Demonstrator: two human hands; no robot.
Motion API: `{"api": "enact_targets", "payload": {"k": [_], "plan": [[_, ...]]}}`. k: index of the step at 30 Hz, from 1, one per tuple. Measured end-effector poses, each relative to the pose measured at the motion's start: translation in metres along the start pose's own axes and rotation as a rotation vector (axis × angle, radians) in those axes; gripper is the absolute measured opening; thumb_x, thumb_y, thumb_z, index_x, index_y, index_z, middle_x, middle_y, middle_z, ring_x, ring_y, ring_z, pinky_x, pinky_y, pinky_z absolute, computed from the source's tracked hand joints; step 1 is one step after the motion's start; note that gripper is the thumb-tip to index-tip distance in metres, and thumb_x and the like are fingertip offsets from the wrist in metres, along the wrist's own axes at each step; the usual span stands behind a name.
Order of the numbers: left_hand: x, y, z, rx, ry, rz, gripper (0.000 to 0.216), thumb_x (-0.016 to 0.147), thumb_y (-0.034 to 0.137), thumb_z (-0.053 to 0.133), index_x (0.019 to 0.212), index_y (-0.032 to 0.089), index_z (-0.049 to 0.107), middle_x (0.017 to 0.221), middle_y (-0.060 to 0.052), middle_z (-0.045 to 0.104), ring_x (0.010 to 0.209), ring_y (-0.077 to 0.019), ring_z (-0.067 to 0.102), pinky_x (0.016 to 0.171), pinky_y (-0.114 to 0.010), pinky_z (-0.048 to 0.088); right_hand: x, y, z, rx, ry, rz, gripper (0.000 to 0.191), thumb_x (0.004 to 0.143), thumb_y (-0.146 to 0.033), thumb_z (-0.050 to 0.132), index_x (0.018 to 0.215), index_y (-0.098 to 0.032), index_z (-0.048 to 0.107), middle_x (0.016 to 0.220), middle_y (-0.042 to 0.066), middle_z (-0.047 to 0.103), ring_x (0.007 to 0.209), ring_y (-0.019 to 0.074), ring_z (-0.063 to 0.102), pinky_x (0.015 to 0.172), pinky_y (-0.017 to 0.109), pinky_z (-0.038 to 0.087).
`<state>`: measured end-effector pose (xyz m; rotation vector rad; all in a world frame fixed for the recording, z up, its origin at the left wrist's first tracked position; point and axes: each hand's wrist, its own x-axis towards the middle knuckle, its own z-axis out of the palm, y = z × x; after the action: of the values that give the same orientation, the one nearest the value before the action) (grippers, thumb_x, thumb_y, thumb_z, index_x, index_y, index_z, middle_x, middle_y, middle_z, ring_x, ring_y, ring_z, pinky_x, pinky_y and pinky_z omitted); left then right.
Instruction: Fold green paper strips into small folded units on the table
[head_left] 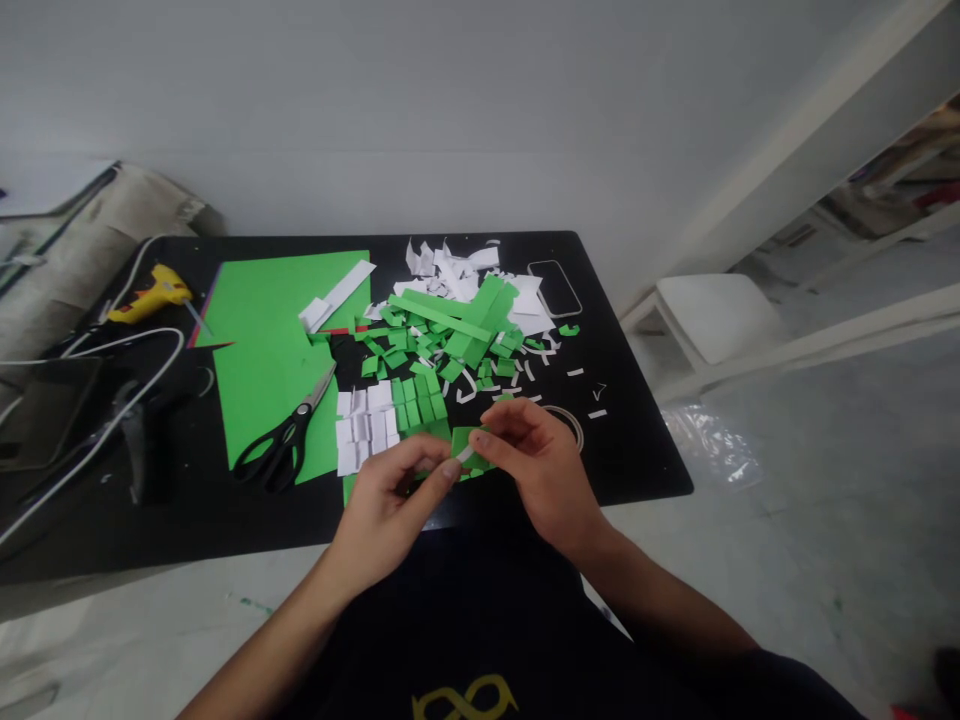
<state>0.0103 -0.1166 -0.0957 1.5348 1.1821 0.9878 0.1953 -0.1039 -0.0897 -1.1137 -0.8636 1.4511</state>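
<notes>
Between my two hands is a small green paper piece [468, 440] with a white strip along its lower left side. My left hand [390, 500] pinches its left edge between thumb and forefinger. On the other side, the thumb and bent fingers of my right hand [536, 465] grip it from the right. Just beyond my left hand lie rows of folded white paper [365, 425] and folded green paper [418, 400]. A heap of green paper pieces [480, 320] and white paper scraps [454, 265] spreads behind my hands.
Black-handled scissors [283, 450] rest on large green sheets [277, 380] to the left. Further left are a yellow glue gun [161, 290] and a white cable [169, 370]. A white stool [709, 310] stands right of the black table [630, 440], near a clear plastic bag [709, 445].
</notes>
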Motion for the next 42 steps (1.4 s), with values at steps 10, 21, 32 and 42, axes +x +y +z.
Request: {"api": "enact_targets", "payload": {"k": [10, 21, 32, 42], "plan": [[0.002, 0.000, 0.005, -0.113, 0.083, -0.056, 0.010, 0.090, 0.027, 0.075, 0.083, 0.020, 0.072, 0.067, 0.002, 0.065, 0.060, -0.0106, 0.056, 0.054, -0.020, 0.042, -0.008, -0.004, 0.007, -0.109, 0.064, -0.144, 0.024, 0.073, -0.022, 0.097, 0.086, -0.026, 0.077, 0.084, -0.002, 0.079, 0.079, 0.0174, 0.077, 0.075, 0.030, 0.065], [0.001, -0.001, 0.015, -0.307, 0.123, -0.129, 0.013, 0.092, 0.031, 0.077, 0.089, 0.019, 0.071, 0.067, 0.003, 0.063, 0.061, -0.0105, 0.056, 0.057, -0.019, 0.045, -0.007, -0.001, 0.006, -0.102, 0.065, -0.164, 0.026, 0.072, -0.015, 0.096, 0.086, -0.025, 0.077, 0.084, -0.003, 0.078, 0.078, 0.0143, 0.077, 0.074, 0.024, 0.065], [0.004, -0.003, 0.014, -0.314, 0.096, -0.137, 0.009, 0.090, 0.027, 0.075, 0.090, 0.019, 0.071, 0.067, 0.002, 0.068, 0.061, -0.0104, 0.063, 0.060, -0.020, 0.048, -0.006, 0.006, 0.006, -0.112, 0.048, -0.251, 0.013, 0.083, -0.014, 0.086, 0.082, -0.026, 0.081, 0.083, -0.002, 0.083, 0.079, 0.0154, 0.080, 0.075, 0.026, 0.066], [0.005, -0.003, 0.015, -0.312, 0.104, -0.155, 0.010, 0.089, 0.027, 0.075, 0.091, 0.018, 0.071, 0.067, 0.002, 0.069, 0.063, -0.0113, 0.064, 0.062, -0.021, 0.050, -0.007, 0.008, 0.006, -0.176, 0.046, -0.326, 0.016, 0.087, -0.012, 0.081, 0.085, -0.027, 0.084, 0.085, -0.001, 0.083, 0.082, 0.0159, 0.080, 0.076, 0.026, 0.066]]}}
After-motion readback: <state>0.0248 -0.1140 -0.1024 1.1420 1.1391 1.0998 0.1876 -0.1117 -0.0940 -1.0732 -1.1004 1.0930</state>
